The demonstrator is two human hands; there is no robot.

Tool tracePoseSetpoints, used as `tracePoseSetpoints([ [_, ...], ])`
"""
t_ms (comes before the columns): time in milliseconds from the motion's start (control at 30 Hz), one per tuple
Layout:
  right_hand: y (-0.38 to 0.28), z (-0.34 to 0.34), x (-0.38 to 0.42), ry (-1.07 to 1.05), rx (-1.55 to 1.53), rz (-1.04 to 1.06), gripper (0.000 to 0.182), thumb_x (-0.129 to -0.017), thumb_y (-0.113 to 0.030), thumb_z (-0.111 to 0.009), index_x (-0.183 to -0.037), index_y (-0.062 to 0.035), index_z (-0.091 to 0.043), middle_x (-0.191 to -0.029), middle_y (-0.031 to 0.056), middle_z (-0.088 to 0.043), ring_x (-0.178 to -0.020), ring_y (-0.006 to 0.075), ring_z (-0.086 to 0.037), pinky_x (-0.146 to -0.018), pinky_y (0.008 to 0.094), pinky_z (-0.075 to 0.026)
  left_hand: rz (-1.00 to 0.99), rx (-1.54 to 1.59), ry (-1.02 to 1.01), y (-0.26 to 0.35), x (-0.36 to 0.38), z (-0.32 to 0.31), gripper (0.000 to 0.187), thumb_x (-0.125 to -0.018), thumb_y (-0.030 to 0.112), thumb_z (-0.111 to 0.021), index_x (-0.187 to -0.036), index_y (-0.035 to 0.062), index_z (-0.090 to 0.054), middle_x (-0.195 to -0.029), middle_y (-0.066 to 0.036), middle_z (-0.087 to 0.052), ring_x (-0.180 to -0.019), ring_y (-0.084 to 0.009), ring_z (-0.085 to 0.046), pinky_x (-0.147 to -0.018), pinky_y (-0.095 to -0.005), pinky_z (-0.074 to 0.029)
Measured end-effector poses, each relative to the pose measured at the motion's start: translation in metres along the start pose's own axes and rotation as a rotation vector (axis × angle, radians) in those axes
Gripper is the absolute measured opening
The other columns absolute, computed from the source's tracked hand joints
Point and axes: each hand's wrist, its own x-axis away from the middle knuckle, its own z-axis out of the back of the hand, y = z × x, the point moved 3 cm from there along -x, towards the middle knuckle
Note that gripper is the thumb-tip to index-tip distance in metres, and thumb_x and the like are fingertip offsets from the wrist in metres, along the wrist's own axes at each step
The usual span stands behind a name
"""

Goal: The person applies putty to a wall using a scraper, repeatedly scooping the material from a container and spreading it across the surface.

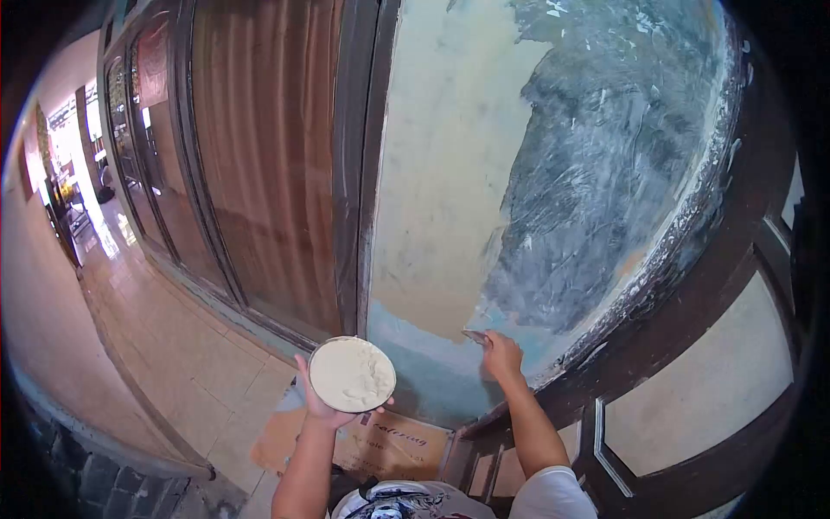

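A round container of cream-coloured paste (352, 374) rests in my left hand (322, 402), whose fingers wrap round its rim and underside. The paste has a rough hollow on its right side. My right hand (502, 355) is closed on a small scraper (475, 335), its blade against the lower part of the wall (432, 259). Smooth cream paste covers the wall's left part and ends just above a pale blue strip near the blade. Grey, streaked surface shows on the right.
A dark-framed window with brown curtains (264, 156) stands at the left, above a tiled walkway (181, 346). Dark wooden framing with pale panels (700, 381) is at the right. Printed cardboard (393, 450) lies on the floor below my hands.
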Motion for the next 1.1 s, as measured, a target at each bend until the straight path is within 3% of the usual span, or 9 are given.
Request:
tracePoseSetpoints([
  [67,0.001,-0.004,-0.001,-0.039,0.023,0.0,0.015,-0.097,-0.018,-0.063,-0.107,-0.016,-0.075,-0.1,0.0148,-0.075,-0.091,0.0448,-0.07,-0.076,0.0567,-0.055,-0.025,0.084,0.009,0.0,0.001,-0.003,0.132,-0.071,0.108,-0.02,-0.157,0.009,-0.038,-0.132,-0.037,-0.059,-0.099,-0.0621,-0.067,-0.055,-0.0588,-0.061],
  [133,0.002,-0.003,-0.009,-0.067,0.076,-0.043,0.015,-0.097,-0.018,-0.063,-0.107,-0.0157,-0.074,-0.101,0.0147,-0.075,-0.091,0.0443,-0.07,-0.077,0.0564,-0.055,0.036,0.143,-0.178,0.001,-0.001,0.002,0.132,-0.071,0.107,-0.022,-0.157,0.0091,-0.037,-0.137,-0.037,-0.057,-0.103,-0.0654,-0.064,-0.068,-0.0649,-0.061],
  [267,-0.001,0.012,-0.012,0.091,0.022,-0.008,0.016,-0.097,-0.019,-0.063,-0.108,-0.0162,-0.074,-0.1,0.0148,-0.075,-0.091,0.0445,-0.07,-0.077,0.0564,-0.055,-0.024,0.07,-0.015,0.0,-0.002,-0.002,0.133,-0.07,0.108,-0.02,-0.157,0.0089,-0.038,-0.134,-0.036,-0.059,-0.101,-0.0639,-0.066,-0.061,-0.061,-0.061],
  [400,0.0,-0.001,0.006,0.099,-0.045,0.029,0.014,-0.097,-0.021,-0.064,-0.105,-0.0144,-0.072,-0.099,0.0148,-0.075,-0.089,0.0451,-0.07,-0.077,0.0568,-0.054,0.038,0.081,-0.174,-0.001,-0.003,0.019,0.131,-0.071,0.107,-0.022,-0.158,0.0101,-0.038,-0.139,-0.036,-0.056,-0.104,-0.0662,-0.063,-0.071,-0.0654,-0.06],
  [533,-0.001,-0.004,-0.009,-0.078,0.081,-0.056,0.016,-0.094,-0.014,-0.064,-0.107,-0.0137,-0.072,-0.1,0.0112,-0.075,-0.09,0.042,-0.071,-0.078,0.0564,-0.055,0.031,0.088,-0.125,-0.001,-0.003,0.012,0.131,-0.072,0.107,-0.022,-0.158,0.0101,-0.038,-0.139,-0.035,-0.056,-0.103,-0.0658,-0.064,-0.07,-0.0656,-0.06],
  [633,-0.005,0.02,-0.016,0.253,-0.049,0.03,0.019,-0.094,-0.013,-0.063,-0.109,-0.0125,-0.074,-0.101,0.0118,-0.075,-0.093,0.0407,-0.071,-0.078,0.0548,-0.055,0.007,0.067,-0.085,-0.003,0.0,0.014,0.131,-0.072,0.107,-0.022,-0.157,0.0096,-0.038,-0.139,-0.035,-0.056,-0.103,-0.0656,-0.064,-0.071,-0.0652,-0.06],
  [933,0.006,-0.016,-0.008,0.041,0.028,-0.038,0.016,-0.094,-0.015,-0.066,-0.106,-0.0112,-0.075,-0.098,0.0168,-0.075,-0.092,0.0438,-0.07,-0.078,0.0541,-0.055,-0.016,0.016,-0.084,0.002,0.003,0.013,0.137,-0.068,0.109,-0.02,-0.156,0.0057,-0.037,-0.132,-0.038,-0.059,-0.098,-0.0619,-0.067,-0.06,-0.0581,-0.062],
  [1000,0.004,0.009,-0.017,0.347,-0.023,0.072,0.022,-0.09,-0.01,-0.064,-0.108,-0.013,-0.076,-0.099,0.0122,-0.076,-0.092,0.0404,-0.071,-0.08,0.0522,-0.056,-0.02,0.06,-0.064,0.002,0.005,0.016,0.136,-0.069,0.109,-0.021,-0.156,0.0058,-0.037,-0.132,-0.038,-0.059,-0.099,-0.0626,-0.066,-0.064,-0.0609,-0.062],
  [1100,-0.015,0.014,0.001,0.283,-0.044,0.035,0.023,-0.091,-0.009,-0.063,-0.109,-0.0141,-0.076,-0.101,0.0124,-0.075,-0.094,0.0395,-0.07,-0.081,0.0517,-0.056,-0.014,0.015,-0.111,0.002,0.005,0.02,0.135,-0.069,0.109,-0.021,-0.156,0.0061,-0.037,-0.131,-0.038,-0.06,-0.097,-0.0616,-0.067,-0.06,-0.058,-0.061],
])
